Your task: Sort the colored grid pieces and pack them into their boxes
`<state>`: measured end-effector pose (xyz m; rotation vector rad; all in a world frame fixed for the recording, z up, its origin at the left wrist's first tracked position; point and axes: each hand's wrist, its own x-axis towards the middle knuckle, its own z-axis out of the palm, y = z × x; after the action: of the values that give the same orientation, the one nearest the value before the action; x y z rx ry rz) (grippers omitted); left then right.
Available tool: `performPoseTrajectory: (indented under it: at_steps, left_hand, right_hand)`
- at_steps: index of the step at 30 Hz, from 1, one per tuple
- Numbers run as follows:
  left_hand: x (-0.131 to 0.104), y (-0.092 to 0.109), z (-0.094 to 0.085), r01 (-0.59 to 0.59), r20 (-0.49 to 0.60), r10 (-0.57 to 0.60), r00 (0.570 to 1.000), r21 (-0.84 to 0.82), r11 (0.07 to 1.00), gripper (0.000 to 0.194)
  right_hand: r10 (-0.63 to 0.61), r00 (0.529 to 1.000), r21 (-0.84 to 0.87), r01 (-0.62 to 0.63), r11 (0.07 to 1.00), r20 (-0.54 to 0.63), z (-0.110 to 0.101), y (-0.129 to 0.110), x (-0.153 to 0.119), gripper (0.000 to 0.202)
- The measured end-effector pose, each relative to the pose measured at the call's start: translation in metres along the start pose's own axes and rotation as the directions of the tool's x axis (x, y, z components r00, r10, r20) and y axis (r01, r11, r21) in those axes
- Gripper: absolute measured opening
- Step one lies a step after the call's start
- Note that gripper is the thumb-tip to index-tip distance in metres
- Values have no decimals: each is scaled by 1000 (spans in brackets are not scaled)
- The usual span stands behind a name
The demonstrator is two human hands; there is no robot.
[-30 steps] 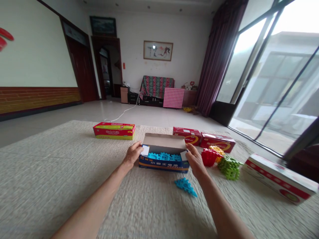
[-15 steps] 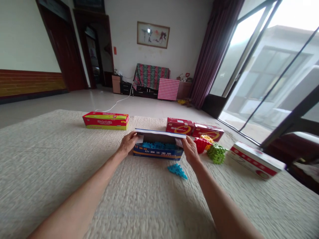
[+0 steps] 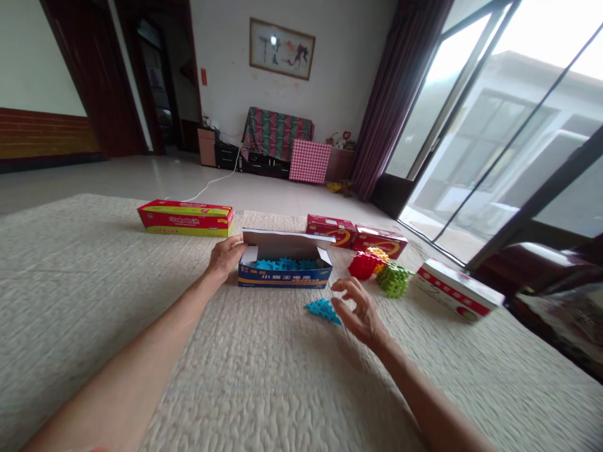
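Observation:
A blue box (image 3: 284, 277) stands on the quilted mat with its lid raised at the back and blue plastic pieces (image 3: 282, 265) inside. My left hand (image 3: 227, 256) grips the left end of the lid. To the right of the box, my right hand (image 3: 357, 307) is off it, fingers apart and holding nothing. Its fingertips are beside a loose blue triangular piece (image 3: 323, 310) lying on the mat in front of the box.
A red and yellow-green box (image 3: 185, 220) lies back left. Two dark red boxes (image 3: 330, 231) stand behind. Red (image 3: 363, 266), yellow and green (image 3: 394, 280) plastic pieces sit at the right, near a white and red box (image 3: 458, 290).
My right hand has let go of the lid and moved down toward the loose blue piece. The lid stands further open. The view has shifted slightly.

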<state>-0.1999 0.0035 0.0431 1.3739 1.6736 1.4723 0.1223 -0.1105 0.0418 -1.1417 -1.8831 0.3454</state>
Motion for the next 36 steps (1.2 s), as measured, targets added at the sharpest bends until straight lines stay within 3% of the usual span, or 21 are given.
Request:
performPoseTrajectory:
  at_steps: [2, 4, 9, 16, 25, 29, 33, 36]
  left_hand:
    - [0, 0, -3, -53, 10, 52, 999, 80, 995, 28]
    - [0, 0, -4, -78, 6, 78, 997, 129, 989, 29]
    - [0, -2, -2, -72, -7, 74, 997, 132, 989, 32]
    - [1, -5, 0, -78, -5, 79, 997, 105, 991, 31]
    - [-3, 7, -2, -53, 16, 52, 999, 74, 996, 30]
    - [-15, 27, -5, -29, -14, 29, 999, 41, 999, 62]
    - [-28, 41, -5, -186, 13, 186, 983, 29, 982, 92]
    - [-31, 42, -3, -287, 39, 285, 958, 183, 940, 94]
  right_hand:
    - [-64, 988, -87, 76, 993, 139, 0, 0, -10, 29]
    - [-73, 980, -145, 101, 984, 187, 1, 4, -15, 39]
    - [-67, 975, -234, 118, 965, 213, 7, 14, -18, 43]
    - [-45, 968, -281, 116, 953, 247, 5, 9, -17, 55]
    - [-60, 946, -292, 159, 943, 319, 5, 1, -15, 33]
    - [-46, 951, -289, 139, 947, 305, 6, 1, -15, 33]
    - [-69, 968, -242, 129, 962, 241, 5, 4, -18, 30]
    - [-150, 974, -194, 182, 964, 172, 2, -2, -15, 29]
